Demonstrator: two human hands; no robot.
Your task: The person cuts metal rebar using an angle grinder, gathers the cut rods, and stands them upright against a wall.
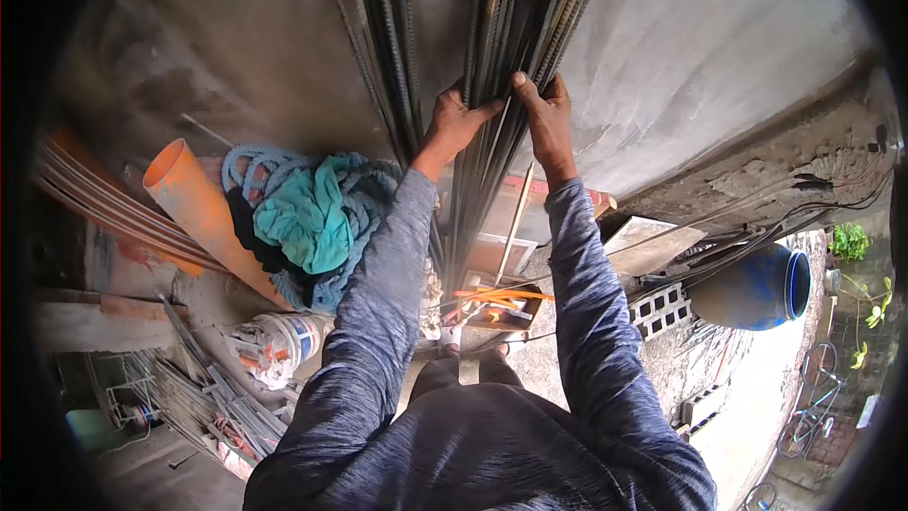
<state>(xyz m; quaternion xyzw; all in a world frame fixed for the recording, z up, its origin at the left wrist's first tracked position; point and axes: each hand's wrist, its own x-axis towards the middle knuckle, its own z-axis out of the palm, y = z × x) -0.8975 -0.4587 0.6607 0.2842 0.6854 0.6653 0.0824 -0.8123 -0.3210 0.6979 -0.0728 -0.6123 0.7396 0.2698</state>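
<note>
A bundle of steel rebars (pixel 492 47) stands upright against the grey wall, its ribbed ends fanned out at the top. My left hand (pixel 458 125) is closed around the bundle's left side, thumb laid across the front and fingers mostly hidden behind. On the right side, my right hand (pixel 546 120) grips the bars with its thumb pointing up along them. Several more rebars (pixel 386 47) lean on the wall to the left, apart from the held bundle and partly behind my left forearm. Lower down, the bars run toward the floor near my feet.
To the left are an orange pipe (pixel 203 213), a blue rope (pixel 364 194) with a teal cloth (pixel 307 213), and a white bucket (pixel 288 339). A box (pixel 506 320) sits by my feet. On the right are concrete blocks (pixel 660 310), a blue barrel (pixel 757 286) and a bicycle (pixel 811 407).
</note>
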